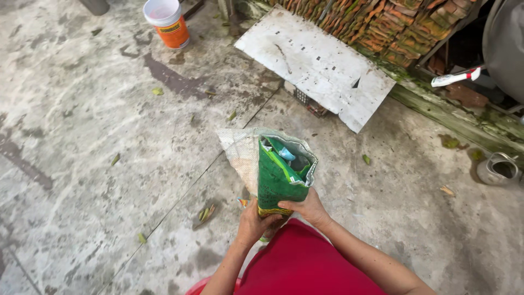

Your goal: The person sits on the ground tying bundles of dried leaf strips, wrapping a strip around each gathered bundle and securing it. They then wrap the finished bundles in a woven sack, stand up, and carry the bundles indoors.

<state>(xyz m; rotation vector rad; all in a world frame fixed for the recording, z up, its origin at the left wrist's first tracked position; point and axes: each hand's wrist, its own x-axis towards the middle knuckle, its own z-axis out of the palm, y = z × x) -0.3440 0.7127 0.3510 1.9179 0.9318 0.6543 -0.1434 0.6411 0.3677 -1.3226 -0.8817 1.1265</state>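
I hold a green and white woven plastic sack (275,175) upright in front of me with both hands. My left hand (252,223) grips its lower left side. On the lower right edge, my right hand (309,208) is closed around the sack. The sack's mouth gapes open at the top, and a light blue object (286,154) shows inside among green folds. My red clothing (305,262) fills the bottom of the view below my hands.
Stained concrete floor (98,153) with scattered leaves. A white and orange bucket (168,23) stands at the top. A white perforated board (316,63) leans over stacked clay tiles (382,22). A metal kettle (498,169) sits at the right edge.
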